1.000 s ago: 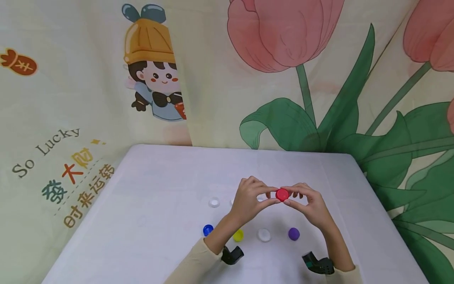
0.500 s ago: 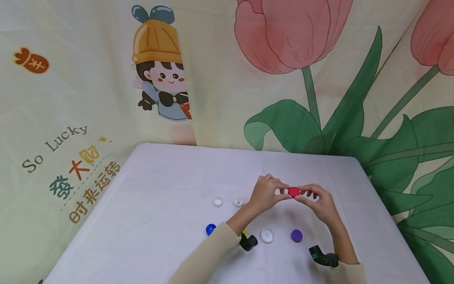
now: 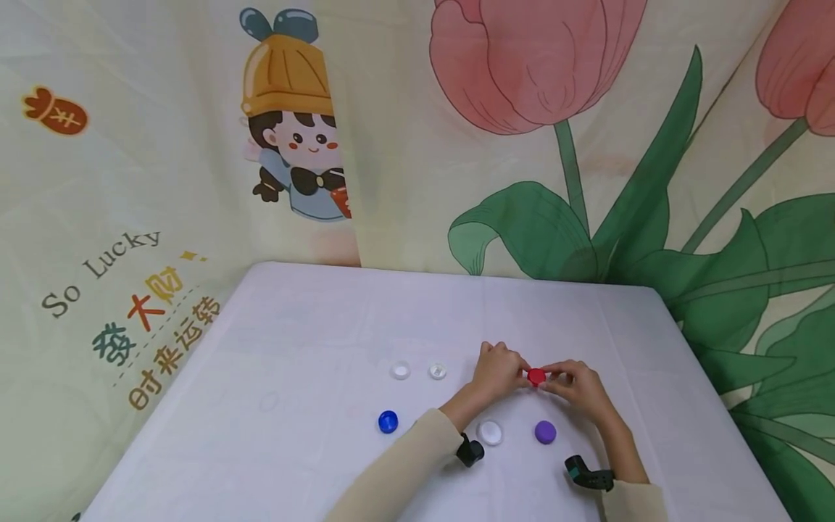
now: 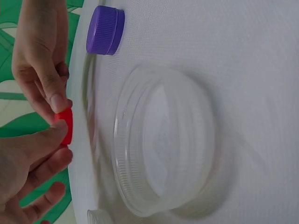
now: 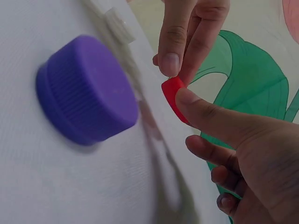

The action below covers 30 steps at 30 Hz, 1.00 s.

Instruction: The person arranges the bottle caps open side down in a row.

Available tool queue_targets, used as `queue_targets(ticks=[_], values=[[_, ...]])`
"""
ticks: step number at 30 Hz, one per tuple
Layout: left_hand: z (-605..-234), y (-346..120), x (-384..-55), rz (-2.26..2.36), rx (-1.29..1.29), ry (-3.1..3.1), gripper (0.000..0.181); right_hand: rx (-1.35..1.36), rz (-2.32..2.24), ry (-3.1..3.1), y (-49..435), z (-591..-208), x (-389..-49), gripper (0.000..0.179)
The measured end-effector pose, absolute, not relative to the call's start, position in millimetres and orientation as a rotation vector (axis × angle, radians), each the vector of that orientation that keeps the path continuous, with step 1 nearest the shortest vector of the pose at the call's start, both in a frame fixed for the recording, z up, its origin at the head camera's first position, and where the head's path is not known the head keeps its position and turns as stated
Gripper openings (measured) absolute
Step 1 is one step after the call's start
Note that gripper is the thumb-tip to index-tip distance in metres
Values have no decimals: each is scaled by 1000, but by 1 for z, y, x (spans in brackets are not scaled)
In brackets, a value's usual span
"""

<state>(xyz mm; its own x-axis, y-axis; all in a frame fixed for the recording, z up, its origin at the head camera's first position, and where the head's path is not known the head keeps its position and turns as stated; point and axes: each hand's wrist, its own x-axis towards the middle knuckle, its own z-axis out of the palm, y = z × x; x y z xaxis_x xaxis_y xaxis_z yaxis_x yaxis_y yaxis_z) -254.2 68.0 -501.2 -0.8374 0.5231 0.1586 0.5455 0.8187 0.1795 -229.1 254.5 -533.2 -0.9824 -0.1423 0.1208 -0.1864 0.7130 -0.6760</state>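
Note:
A red bottle cap is pinched between my two hands over the right half of the table. My left hand grips its left edge with thumb and fingers. From the other side my right hand pinches it; the right wrist view shows both thumbs against the red cap. Whether its lower edge touches the table, I cannot tell. Nearer to me lie a purple bottle cap and a white, translucent cap, which looks large in the left wrist view.
A blue cap lies left of my left sleeve. Two small white caps sit farther back, a left one and a right one. White cloth covers the table, and a printed curtain hangs behind it.
Both hands shifted right with the red cap, then came lower and a little nearer to me. The yellow cap seen earlier is now hidden by my left arm.

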Motion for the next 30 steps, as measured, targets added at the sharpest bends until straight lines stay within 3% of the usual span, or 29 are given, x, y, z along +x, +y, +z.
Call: queue_targets(ticks=[14,21,30], values=[[-512,72,-252,-277,-877,-2986,14,334,926,-2868,252,-544,-226,26],[-501,71,-242,-60,-831,-2979,35,268,801,-2903,249,-527,-217,42],[-476,29,-218,-309,-759,-2902,45,400,1020,-2769,234,-501,-194,33]])
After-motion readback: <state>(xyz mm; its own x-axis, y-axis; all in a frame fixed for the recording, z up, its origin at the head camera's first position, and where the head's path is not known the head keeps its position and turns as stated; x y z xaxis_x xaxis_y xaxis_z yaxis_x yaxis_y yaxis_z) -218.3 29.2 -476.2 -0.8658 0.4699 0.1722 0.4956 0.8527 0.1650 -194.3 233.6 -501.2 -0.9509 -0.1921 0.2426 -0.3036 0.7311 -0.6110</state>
